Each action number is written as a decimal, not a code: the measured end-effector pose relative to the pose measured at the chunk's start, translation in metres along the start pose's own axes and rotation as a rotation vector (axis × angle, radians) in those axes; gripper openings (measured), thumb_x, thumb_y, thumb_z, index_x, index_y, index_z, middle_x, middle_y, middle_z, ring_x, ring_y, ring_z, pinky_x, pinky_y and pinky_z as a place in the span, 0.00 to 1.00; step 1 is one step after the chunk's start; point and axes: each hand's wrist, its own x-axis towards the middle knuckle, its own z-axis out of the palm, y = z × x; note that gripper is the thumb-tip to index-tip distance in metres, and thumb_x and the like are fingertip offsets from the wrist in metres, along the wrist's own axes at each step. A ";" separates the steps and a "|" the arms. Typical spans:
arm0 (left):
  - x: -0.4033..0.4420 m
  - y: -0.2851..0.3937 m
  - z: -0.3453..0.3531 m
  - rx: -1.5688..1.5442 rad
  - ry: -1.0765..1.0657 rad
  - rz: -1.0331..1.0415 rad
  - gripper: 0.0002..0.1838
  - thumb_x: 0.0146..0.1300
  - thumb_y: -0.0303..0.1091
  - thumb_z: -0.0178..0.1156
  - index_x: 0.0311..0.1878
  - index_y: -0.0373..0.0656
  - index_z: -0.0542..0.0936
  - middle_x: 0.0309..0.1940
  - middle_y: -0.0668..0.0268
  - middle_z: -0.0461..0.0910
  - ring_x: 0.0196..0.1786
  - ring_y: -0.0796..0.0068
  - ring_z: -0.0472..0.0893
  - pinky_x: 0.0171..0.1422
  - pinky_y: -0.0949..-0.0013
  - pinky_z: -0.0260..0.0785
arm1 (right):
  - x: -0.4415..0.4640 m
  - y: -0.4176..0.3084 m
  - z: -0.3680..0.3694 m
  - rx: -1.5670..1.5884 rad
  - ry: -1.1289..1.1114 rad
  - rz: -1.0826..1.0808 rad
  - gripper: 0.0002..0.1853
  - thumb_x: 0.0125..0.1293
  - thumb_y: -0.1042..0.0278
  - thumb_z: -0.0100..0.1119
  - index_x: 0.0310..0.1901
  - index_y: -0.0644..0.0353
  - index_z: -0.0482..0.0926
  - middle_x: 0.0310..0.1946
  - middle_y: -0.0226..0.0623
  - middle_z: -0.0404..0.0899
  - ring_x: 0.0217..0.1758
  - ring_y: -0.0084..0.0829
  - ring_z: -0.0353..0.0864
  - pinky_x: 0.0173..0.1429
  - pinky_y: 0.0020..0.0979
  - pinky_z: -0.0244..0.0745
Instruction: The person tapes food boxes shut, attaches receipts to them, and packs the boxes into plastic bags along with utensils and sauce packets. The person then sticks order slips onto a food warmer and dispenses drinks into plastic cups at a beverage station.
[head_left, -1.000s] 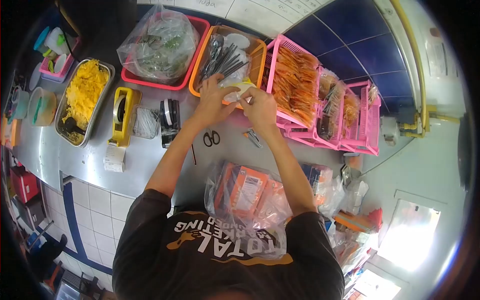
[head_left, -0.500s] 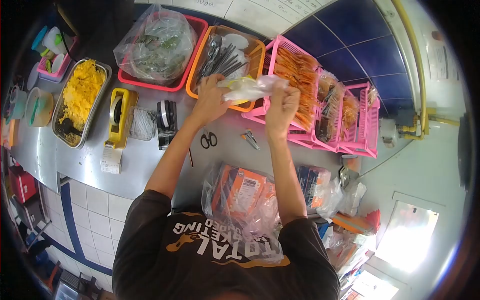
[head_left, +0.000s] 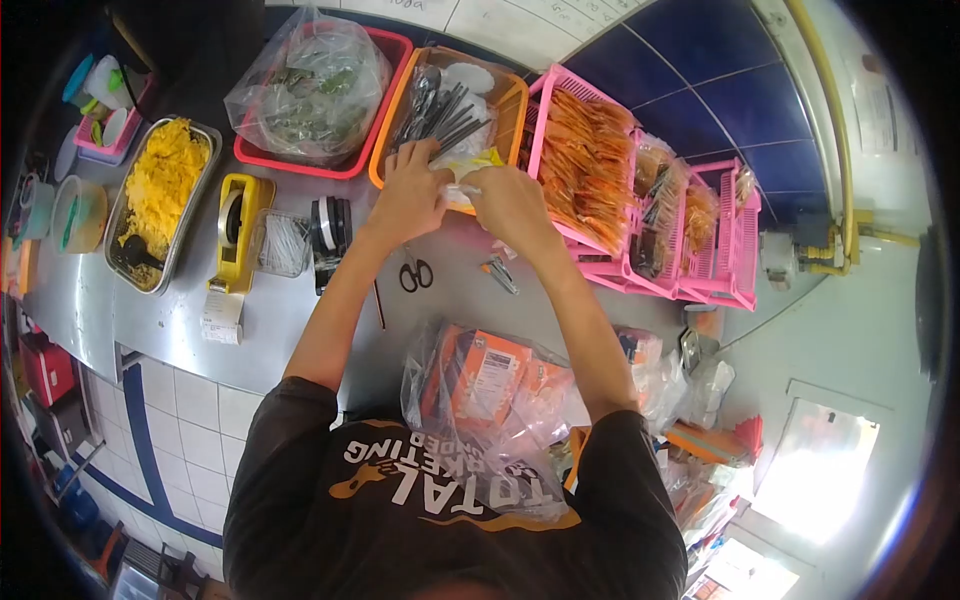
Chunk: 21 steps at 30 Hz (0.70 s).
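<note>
My left hand (head_left: 410, 193) and my right hand (head_left: 508, 205) meet at the front edge of an orange basket (head_left: 378, 150). Between them is a small white and yellow plastic packet (head_left: 462, 180), pinched by the fingers of both hands and partly covered by them. Dark cutlery (head_left: 450, 118) and clear plastic wrapping lie in the basket just beyond my fingers. On the metal counter below my hands are black-handled scissors (head_left: 415, 275) and a small cutter-like tool (head_left: 500, 274).
At left stand a tray of yellow food (head_left: 165, 180), a yellow tape dispenser (head_left: 236, 235) and a red basket (head_left: 250, 155) with bagged greens. Pink baskets (head_left: 725, 285) with orange packets (head_left: 585, 165) are at right. A bagged orange box (head_left: 490, 380) lies near my body.
My right hand has come back left and down toward my left hand. The packet, stretched out between the hands half a second ago, is now bunched up between them.
</note>
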 end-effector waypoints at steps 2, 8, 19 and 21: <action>-0.004 0.003 -0.004 -0.249 0.005 -0.097 0.19 0.55 0.37 0.73 0.51 0.48 0.90 0.70 0.51 0.68 0.72 0.47 0.65 0.74 0.45 0.57 | -0.001 0.000 0.002 0.022 0.015 0.030 0.10 0.57 0.64 0.73 0.39 0.57 0.89 0.35 0.48 0.87 0.41 0.49 0.89 0.46 0.49 0.82; -0.005 -0.006 0.016 -0.464 -0.028 -0.096 0.24 0.55 0.40 0.76 0.57 0.48 0.87 0.70 0.54 0.70 0.73 0.51 0.67 0.74 0.49 0.60 | -0.008 0.007 0.007 0.343 0.233 0.205 0.11 0.53 0.66 0.79 0.36 0.59 0.87 0.31 0.48 0.87 0.36 0.44 0.89 0.42 0.42 0.81; 0.007 -0.013 0.024 -0.438 -0.052 -0.224 0.23 0.56 0.39 0.74 0.55 0.42 0.88 0.68 0.57 0.73 0.71 0.50 0.67 0.75 0.47 0.59 | -0.019 0.004 0.006 1.173 0.565 0.441 0.10 0.70 0.67 0.72 0.39 0.65 0.84 0.32 0.25 0.83 0.32 0.14 0.74 0.36 0.22 0.71; 0.008 -0.010 0.018 -0.378 -0.055 -0.225 0.23 0.56 0.37 0.74 0.56 0.43 0.87 0.67 0.57 0.74 0.70 0.51 0.68 0.73 0.49 0.60 | -0.020 0.011 0.010 1.136 0.632 0.403 0.09 0.71 0.66 0.72 0.40 0.64 0.84 0.32 0.23 0.81 0.32 0.14 0.72 0.37 0.21 0.69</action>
